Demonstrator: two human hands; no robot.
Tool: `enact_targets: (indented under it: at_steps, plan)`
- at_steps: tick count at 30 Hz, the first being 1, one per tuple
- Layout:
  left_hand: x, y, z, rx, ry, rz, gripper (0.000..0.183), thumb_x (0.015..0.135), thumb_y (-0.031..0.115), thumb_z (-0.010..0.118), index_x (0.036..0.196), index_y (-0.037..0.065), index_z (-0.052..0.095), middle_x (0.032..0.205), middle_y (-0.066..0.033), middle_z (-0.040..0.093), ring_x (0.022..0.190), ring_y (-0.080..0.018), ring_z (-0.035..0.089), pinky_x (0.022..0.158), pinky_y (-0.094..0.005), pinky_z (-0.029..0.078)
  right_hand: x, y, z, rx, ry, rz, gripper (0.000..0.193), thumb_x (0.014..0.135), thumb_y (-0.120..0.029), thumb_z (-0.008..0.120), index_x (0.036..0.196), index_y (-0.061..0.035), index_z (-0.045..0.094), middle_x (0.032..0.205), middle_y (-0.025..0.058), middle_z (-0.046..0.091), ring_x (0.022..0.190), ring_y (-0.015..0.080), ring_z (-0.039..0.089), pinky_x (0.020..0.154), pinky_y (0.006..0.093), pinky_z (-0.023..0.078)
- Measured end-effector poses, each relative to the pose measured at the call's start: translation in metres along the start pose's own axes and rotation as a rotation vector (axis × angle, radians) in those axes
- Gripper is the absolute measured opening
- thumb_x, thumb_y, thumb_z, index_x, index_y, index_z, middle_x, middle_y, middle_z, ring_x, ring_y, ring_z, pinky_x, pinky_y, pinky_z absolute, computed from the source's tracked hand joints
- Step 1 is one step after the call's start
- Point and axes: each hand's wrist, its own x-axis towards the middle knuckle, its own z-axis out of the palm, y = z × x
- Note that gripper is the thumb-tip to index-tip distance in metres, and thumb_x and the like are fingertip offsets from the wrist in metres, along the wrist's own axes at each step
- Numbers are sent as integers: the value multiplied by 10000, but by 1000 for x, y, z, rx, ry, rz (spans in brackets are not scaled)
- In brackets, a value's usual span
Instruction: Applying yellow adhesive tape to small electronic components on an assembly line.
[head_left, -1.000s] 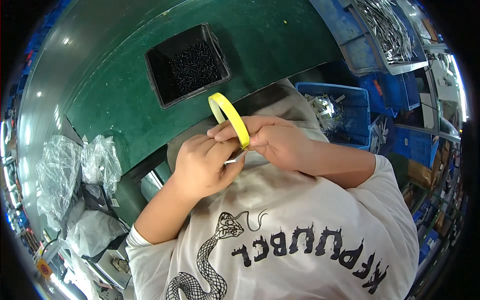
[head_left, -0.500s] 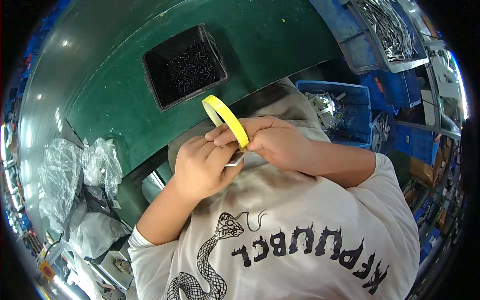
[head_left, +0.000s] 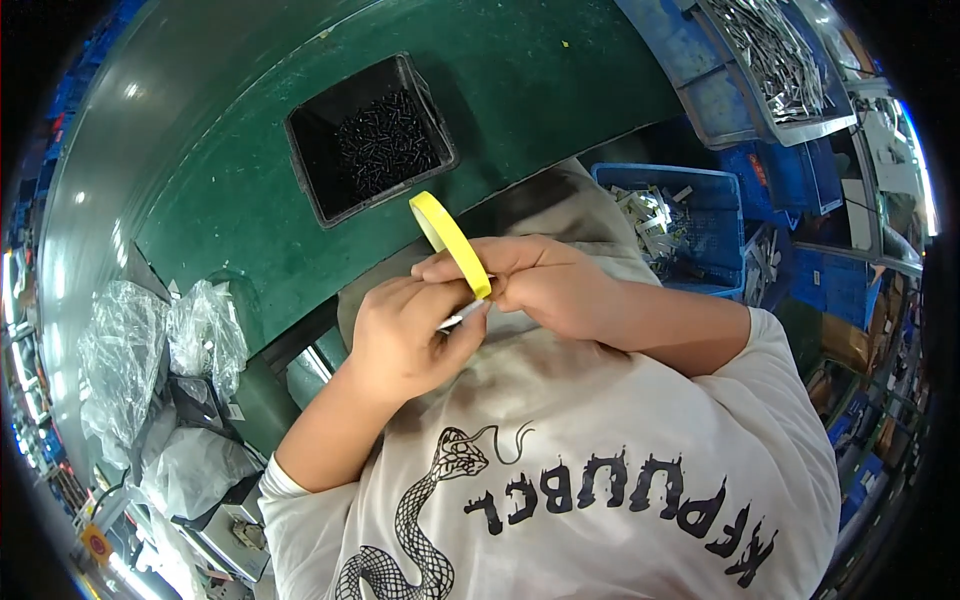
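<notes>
A roll of yellow tape (head_left: 452, 240) stands nearly edge-on between my hands, above my lap. My right hand (head_left: 555, 290) is closed on it, with the fingers reaching through and behind the ring and the thumb at its lower end. My left hand (head_left: 405, 335) is closed round a small, flat, whitish-silver piece (head_left: 460, 316). Only a short part of that piece shows between thumb and fingers, just below the roll. The fingertips of both hands meet at the lower end of the tape, and they hide where tape and piece come together.
Ahead on the green table (head_left: 240, 200) sits a black bin (head_left: 325, 175) of small black parts. At the right are a blue crate (head_left: 715, 215) of loose parts and a higher blue bin (head_left: 735, 105) of thin metal strips. Clear plastic bags (head_left: 125, 340) lie at the left.
The tape roll has turned more edge-on, its lower end shifting slightly left. The flat piece in my left hand has tilted and now shows as a narrower strip.
</notes>
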Motion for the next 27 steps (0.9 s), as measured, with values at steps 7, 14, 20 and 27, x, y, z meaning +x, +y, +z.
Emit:
enact_targets:
  at_steps: [7, 14, 20, 27]
  plan:
    - [-5, 6, -8, -770, 29, -505, 77, 896, 34, 680, 864, -35, 692, 798, 6, 615, 613, -17, 446, 502, -188, 327, -5, -7, 0, -771, -3, -292, 443, 833, -67, 621, 1263, 18, 554, 1215, 183, 606, 1115, 317, 603, 937, 391, 477]
    - [-5, 8, -8, -583, 163, -376, 94, 854, -44, 702, 861, -27, 610, 789, -14, 615, 623, -31, 477, 531, -191, 367, -13, -5, -3, -1408, 176, -608, 384, 774, -86, 715, 1128, 17, 612, 815, 88, 655, 707, 261, 633, 663, 387, 449]
    - [-6, 11, -9, -559, 265, -376, 187, 854, -94, 668, 993, -28, 562, 801, -30, 618, 668, -50, 526, 570, -196, 418, -16, -9, 1, -1653, 198, -694, 428, 743, -103, 751, 1148, -9, 648, 771, 15, 638, 700, 174, 610, 671, 330, 412]
    - [-8, 12, -10, -521, 215, -337, 230, 846, -98, 656, 1038, -15, 561, 805, -38, 617, 661, -54, 531, 544, -205, 428, -15, -4, 0, -1783, 198, -740, 428, 732, -138, 750, 1141, -40, 672, 721, -41, 570, 676, 134, 550, 664, 328, 365]
